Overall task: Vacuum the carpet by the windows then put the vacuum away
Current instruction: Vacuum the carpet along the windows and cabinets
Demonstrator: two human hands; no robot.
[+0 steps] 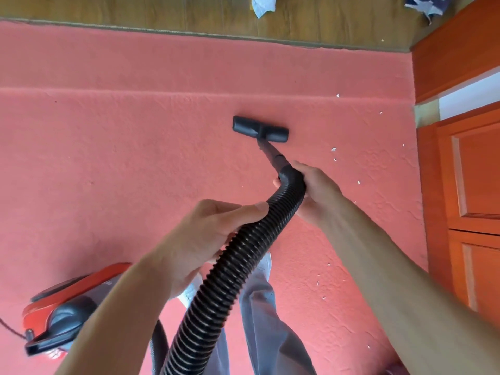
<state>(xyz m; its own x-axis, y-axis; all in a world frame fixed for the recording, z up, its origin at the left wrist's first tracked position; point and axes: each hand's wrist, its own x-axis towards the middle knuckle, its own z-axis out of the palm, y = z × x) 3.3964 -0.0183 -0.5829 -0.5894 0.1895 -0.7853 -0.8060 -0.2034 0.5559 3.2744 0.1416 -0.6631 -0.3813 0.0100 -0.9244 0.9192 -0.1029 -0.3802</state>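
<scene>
1. Head view, looking down: a person stood on a pink carpet (135, 131), grey trousers (259, 307) showing below both hands.
2. The right hand (311, 193) was curled around the upper end of the black ribbed hose (235, 266), where it bends into the stiff wand (270, 152).
3. The left hand (205, 239), nearer the body and just to the left of the right hand, gripped the same hose lower down, thumb lying along its top.
4. The wand ran forward from the right hand to a black floor nozzle (261, 129), which lay flat on the carpet just ahead of that hand.
5. The red and grey vacuum body (67, 301) sat on the carpet below and to the left of the left hand, partly hidden by the forearm, with a dark cord (8, 328) at its outer side.
6. Small white scraps (333, 149) were scattered on the carpet to the right of the right hand and the nozzle.
7. Orange wooden cabinet doors (473, 185) stood further right, beyond the scraps.
8. Far ahead of the hands, past the carpet's edge, lay a wooden floor (135, 12) with a pale cloth (263, 5) and a dark blue patterned cloth (427, 5) on it.
</scene>
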